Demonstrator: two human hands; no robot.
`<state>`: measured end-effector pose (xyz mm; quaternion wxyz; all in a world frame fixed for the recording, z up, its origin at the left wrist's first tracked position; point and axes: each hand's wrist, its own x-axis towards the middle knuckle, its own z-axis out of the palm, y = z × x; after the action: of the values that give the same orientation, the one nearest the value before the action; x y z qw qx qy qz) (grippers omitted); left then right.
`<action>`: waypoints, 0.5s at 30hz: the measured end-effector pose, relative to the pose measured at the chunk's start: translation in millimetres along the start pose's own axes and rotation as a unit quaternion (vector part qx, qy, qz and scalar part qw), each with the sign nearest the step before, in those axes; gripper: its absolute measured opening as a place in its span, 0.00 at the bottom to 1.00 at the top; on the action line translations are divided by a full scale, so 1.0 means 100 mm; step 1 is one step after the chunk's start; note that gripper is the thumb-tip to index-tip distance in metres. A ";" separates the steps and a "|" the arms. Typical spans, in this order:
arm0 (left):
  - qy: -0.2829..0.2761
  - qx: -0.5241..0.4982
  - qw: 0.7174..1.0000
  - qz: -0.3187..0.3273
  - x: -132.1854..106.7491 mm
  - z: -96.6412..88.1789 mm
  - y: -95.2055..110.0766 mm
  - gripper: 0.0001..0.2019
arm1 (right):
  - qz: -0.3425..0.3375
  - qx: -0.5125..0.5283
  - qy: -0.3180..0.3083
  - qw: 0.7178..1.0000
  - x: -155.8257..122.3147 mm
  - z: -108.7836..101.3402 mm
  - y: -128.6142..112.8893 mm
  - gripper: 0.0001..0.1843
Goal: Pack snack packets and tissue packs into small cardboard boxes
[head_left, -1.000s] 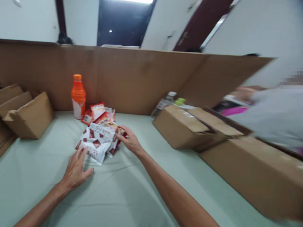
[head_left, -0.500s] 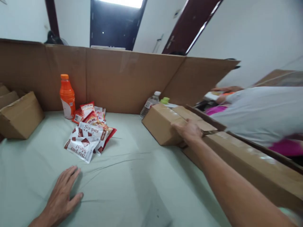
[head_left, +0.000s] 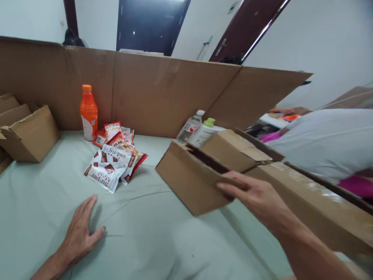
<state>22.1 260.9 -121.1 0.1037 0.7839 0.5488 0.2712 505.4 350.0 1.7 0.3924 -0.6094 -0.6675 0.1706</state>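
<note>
My right hand (head_left: 247, 190) grips the edge of an open cardboard box (head_left: 189, 181), its thumb and fingers pinching the wall. The box is tilted, its dark opening turned up and away from me. Behind it stands a second cardboard box (head_left: 233, 149). My left hand (head_left: 80, 231) hovers over or rests on the pale green cloth (head_left: 145, 241), fingers apart, holding nothing. Beyond that hand lies a small heap of snack packets, with a white "Su-per Meal" packet (head_left: 103, 175) in front and a red packet (head_left: 112, 130) at the back.
An orange bottle (head_left: 89, 112) stands by the cardboard wall (head_left: 175, 93). A clear bottle (head_left: 190, 126) and a white bottle with a green cap (head_left: 205, 132) lean at the right. Cardboard boxes (head_left: 35, 134) sit far left. Another person's white-clothed body (head_left: 320, 144) is beyond the right-hand carton (head_left: 314, 210).
My right hand has drawn the open box towards me, away from the box behind it, uncovering the white bottle. My left hand stays in nearly the same place. The view has shifted slightly.
</note>
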 end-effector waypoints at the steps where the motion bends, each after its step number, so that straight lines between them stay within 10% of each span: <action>1: -0.010 -0.017 1.000 -0.005 -0.01 -0.02 0.05 0.47 | -0.017 0.001 -0.036 0.999 -0.22 -0.01 -0.14 0.19; 8: -0.159 -0.230 0.959 0.047 0.12 -0.35 0.56 0.66 | -0.181 0.115 -0.318 0.924 -0.92 -0.02 -1.07 0.09; 15: -0.274 -0.296 0.910 0.099 0.68 -0.44 0.75 0.68 | -0.192 0.238 -0.439 0.845 -0.90 0.15 -1.13 0.19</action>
<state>75.7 288.6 -28.4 0.4499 0.8111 0.3125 0.2051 413.3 246.5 43.5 0.2164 -0.2183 -0.8129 0.4946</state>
